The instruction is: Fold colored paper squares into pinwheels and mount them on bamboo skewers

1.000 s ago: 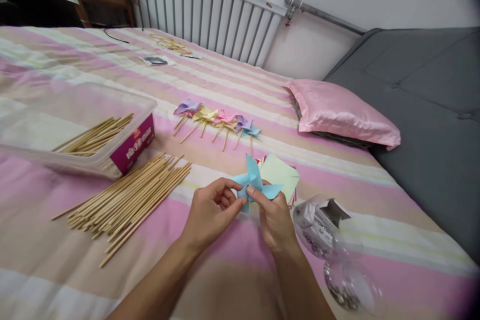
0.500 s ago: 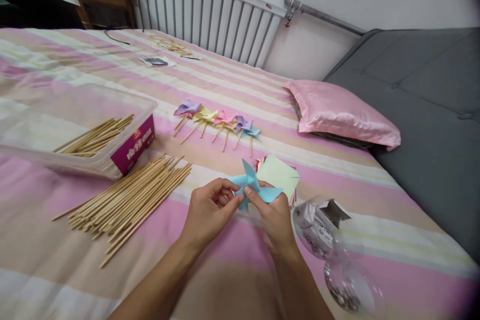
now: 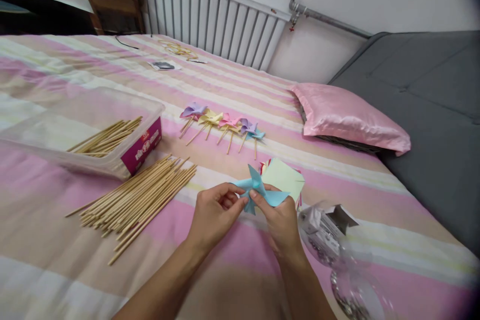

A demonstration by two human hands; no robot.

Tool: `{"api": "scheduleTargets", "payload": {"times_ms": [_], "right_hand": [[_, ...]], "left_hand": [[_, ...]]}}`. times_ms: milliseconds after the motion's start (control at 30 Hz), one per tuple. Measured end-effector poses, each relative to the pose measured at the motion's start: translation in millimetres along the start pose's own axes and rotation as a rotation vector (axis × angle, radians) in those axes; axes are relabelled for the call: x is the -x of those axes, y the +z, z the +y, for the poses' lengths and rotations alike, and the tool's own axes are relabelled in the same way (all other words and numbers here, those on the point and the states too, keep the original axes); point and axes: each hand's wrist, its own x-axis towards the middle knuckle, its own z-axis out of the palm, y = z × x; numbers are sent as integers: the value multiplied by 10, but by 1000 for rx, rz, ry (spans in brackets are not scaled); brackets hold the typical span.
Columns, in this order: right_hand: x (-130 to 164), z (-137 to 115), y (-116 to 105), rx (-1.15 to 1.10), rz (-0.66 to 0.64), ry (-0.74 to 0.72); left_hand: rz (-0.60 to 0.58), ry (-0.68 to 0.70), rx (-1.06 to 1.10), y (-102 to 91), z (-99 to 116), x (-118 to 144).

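My left hand (image 3: 212,215) and my right hand (image 3: 279,222) meet over the striped bedspread, both pinching a light blue paper pinwheel (image 3: 258,191) at its centre. Its blades stick up and out above my fingers. Just behind it lies a stack of coloured paper squares (image 3: 285,179) with a pale green sheet on top. A loose pile of wooden sticks (image 3: 138,200) lies to the left of my left hand. Farther back, a row of several finished pinwheels on sticks (image 3: 223,125) rests on the bed.
A clear plastic box (image 3: 86,130) with more sticks and a magenta label sits at the left. A clear round container (image 3: 322,232) and its lid (image 3: 352,290), holding small metal pieces, lie right of my right hand. A pink pillow (image 3: 348,117) and grey headboard stand at the right.
The view has shifted slightly, so everything sits a little lower and to the right. My hands keep working the blue pinwheel's centre; its blades have tilted a bit.
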Motion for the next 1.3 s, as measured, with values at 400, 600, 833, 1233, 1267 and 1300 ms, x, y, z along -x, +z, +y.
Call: {"api": "scheduleTargets", "payload": {"times_ms": [400, 600, 833, 1233, 1267, 1300], "right_hand": [[-31, 103, -74, -34, 128, 53], [-19, 91, -67, -10, 80, 84], [-16, 81, -62, 9, 65, 60], [12, 25, -55, 20, 19, 64], [12, 26, -57, 20, 14, 65], [11, 27, -61, 23, 11, 66]], "left_hand": [[342, 50, -176, -321, 171, -27], [525, 16, -899, -864, 15, -209], [389, -278, -1298, -968, -117, -318], [377, -315, -1273, -976, -162, -347], [380, -308, -1269, -979, -167, -345], [384, -295, -1268, -982, -170, -341]]}}
